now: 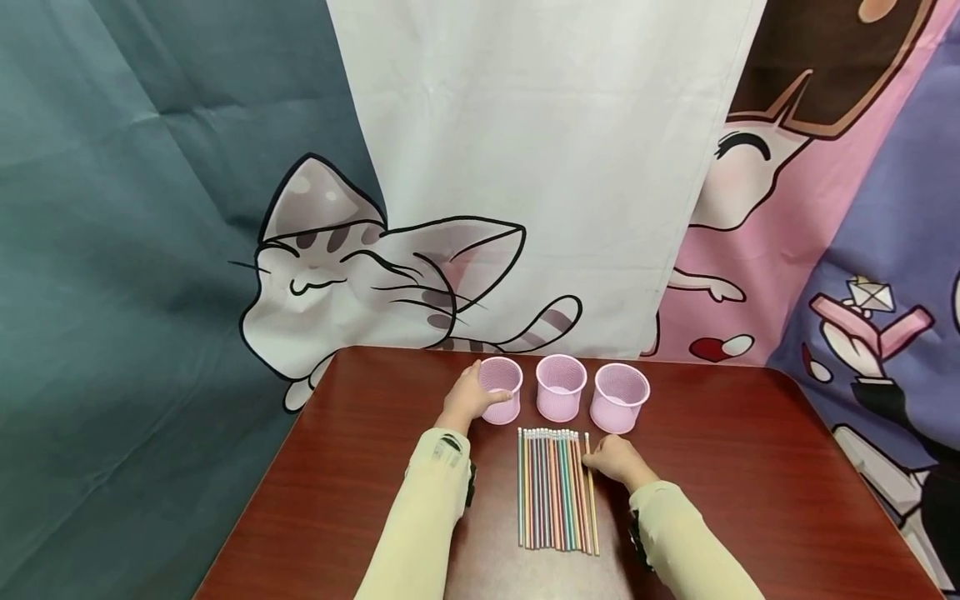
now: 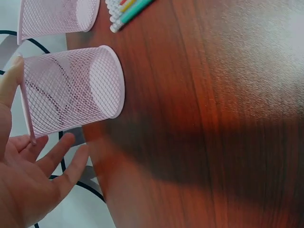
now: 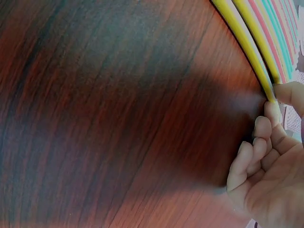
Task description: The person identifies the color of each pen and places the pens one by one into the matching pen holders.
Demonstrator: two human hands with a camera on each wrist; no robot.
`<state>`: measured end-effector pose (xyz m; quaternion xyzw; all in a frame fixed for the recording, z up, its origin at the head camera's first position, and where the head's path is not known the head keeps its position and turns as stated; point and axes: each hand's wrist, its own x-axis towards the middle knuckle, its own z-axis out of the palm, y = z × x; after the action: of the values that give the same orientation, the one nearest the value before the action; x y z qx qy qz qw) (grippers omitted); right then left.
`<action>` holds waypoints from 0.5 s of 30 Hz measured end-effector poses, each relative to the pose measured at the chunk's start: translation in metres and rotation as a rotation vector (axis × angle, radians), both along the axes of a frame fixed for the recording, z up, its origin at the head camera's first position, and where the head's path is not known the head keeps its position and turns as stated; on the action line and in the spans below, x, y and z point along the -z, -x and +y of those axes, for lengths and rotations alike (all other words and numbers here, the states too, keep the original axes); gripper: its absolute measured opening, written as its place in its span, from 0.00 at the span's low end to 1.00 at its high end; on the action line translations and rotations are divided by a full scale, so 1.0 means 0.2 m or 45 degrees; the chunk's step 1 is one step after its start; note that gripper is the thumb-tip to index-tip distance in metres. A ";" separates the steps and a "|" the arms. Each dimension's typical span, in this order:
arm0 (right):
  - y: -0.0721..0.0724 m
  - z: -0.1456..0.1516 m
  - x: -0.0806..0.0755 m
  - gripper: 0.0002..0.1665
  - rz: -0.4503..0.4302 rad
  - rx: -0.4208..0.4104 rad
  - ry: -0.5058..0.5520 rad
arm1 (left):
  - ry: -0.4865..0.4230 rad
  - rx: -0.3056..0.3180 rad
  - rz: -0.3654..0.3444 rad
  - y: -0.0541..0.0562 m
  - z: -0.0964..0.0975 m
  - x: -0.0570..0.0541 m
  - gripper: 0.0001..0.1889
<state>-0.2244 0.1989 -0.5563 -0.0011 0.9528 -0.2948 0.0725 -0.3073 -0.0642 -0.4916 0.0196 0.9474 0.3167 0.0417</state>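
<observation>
My left hand (image 1: 467, 397) holds the left pink mesh pen cup (image 1: 507, 410) by its rim. In the left wrist view the thumb lies at one side of the mouth of that cup (image 2: 71, 90), with fingers at the opposite side, some of them spread. My right hand (image 1: 619, 462) pinches a yellow pencil (image 1: 593, 521) near its upper end between thumb and index finger. This pencil lies at the right edge of a row of colored pencils (image 1: 551, 500), eraser ends toward the cups. The right wrist view shows its other fingers curled beside the tabletop (image 3: 133, 114).
Two more pink mesh cups, a middle one (image 1: 561, 405) and a right one (image 1: 615, 413), stand beside the left cup near the far edge of the brown wooden table (image 1: 735, 467). A printed cloth backdrop (image 1: 585, 167) hangs behind the table.
</observation>
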 end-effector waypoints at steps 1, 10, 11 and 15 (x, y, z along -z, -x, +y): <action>0.00 0.00 0.00 0.18 0.009 0.000 -0.006 | 0.006 -0.005 -0.002 0.00 0.00 -0.01 0.50; 0.01 -0.01 0.00 0.25 0.011 0.019 -0.062 | 0.009 -0.039 -0.056 0.00 0.01 -0.03 0.50; 0.01 -0.01 0.01 0.25 0.011 0.020 -0.066 | 0.009 -0.042 -0.056 0.00 0.01 -0.03 0.50; 0.01 0.00 0.02 0.26 0.025 0.026 -0.063 | -0.008 -0.053 -0.046 0.00 0.02 -0.02 0.49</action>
<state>-0.2261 0.1984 -0.5608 0.0075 0.9604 -0.2718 0.0603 -0.3069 -0.0610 -0.4867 -0.0057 0.9457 0.3209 0.0520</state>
